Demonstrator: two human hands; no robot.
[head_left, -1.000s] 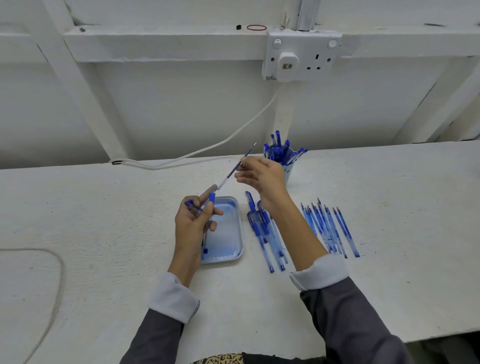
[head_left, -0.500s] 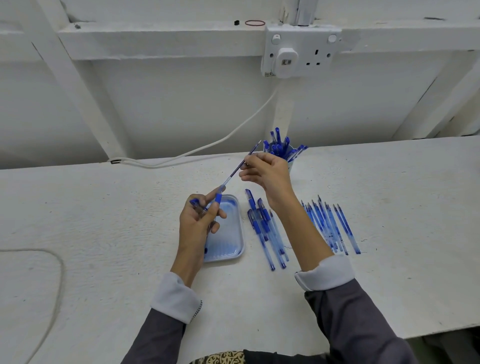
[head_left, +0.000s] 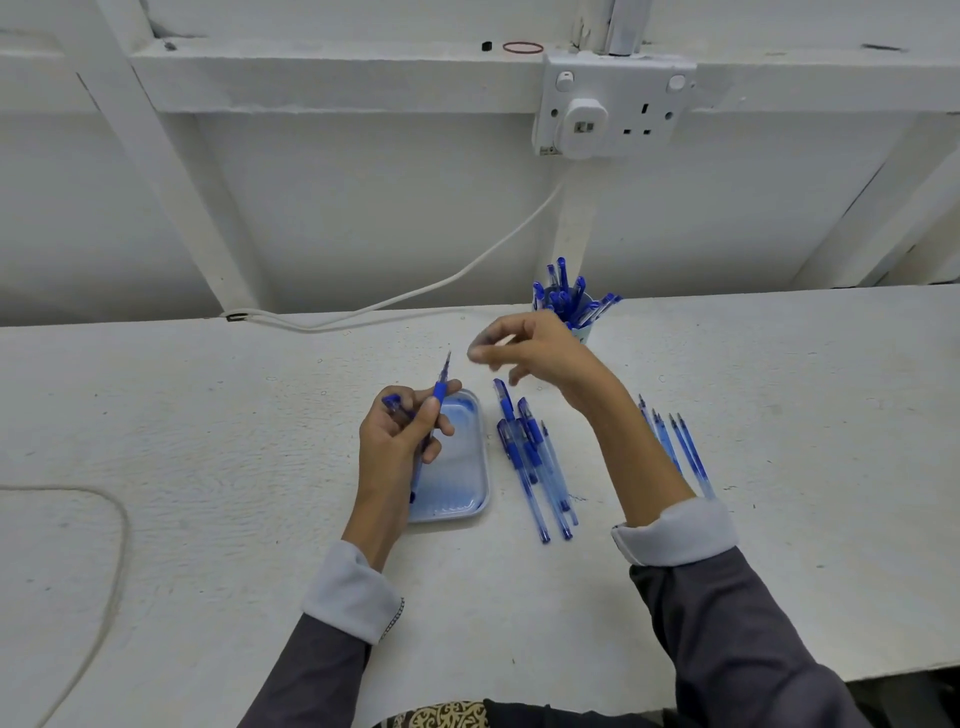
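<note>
Head view, single frame. Left hand is raised above the middle of the tabletop, over the left rim of a shallow blue tray. Its fingers and thumb are curled round a blue pen, which stands nearly upright with the bare tip pointing toward the far edge and the barrel running down behind the palm. The same hand holds a second small blue piece against its fingers; what that piece is cannot be told. Right hand hangs in the air nearer the far edge, apart from the pen tip, with fingers loosely curled and nothing seen between them; the fingertips are motion-blurred. Just right of the tray, a loose pile of capped blue pens lies on the tabletop, lengthwise toward the near edge. Further right, partly hidden by the right forearm, lies a row of thin blue pens with tips toward the far edge. A cup of blue pens stands at the far edge, behind the right hand. A white cable runs from the far edge up to a wall socket.
</note>
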